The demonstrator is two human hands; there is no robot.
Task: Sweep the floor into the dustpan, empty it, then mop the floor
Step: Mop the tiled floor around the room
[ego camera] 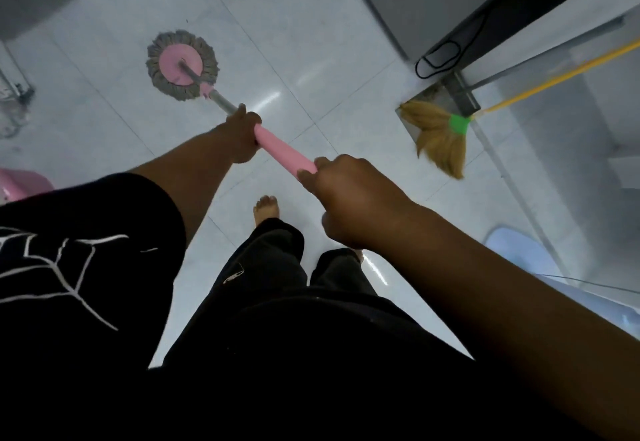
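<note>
seen from above, a round pink mop head with a grey string fringe lies flat on the white tiled floor, ahead of a bare foot. the left hand curls around the pink foam handle grip at its lower end, and the right hand grips its upper end. a straw broom with a green band and yellow stick leans by a doorway at right

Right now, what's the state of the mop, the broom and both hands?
Round pink mop head with grey fringe: flat on floor.
Pink mop handle: tilted, held.
Left hand: grips handle's lower part.
Right hand: grips handle's top end.
Straw broom, yellow stick: unheld, bristles on floor.
</note>
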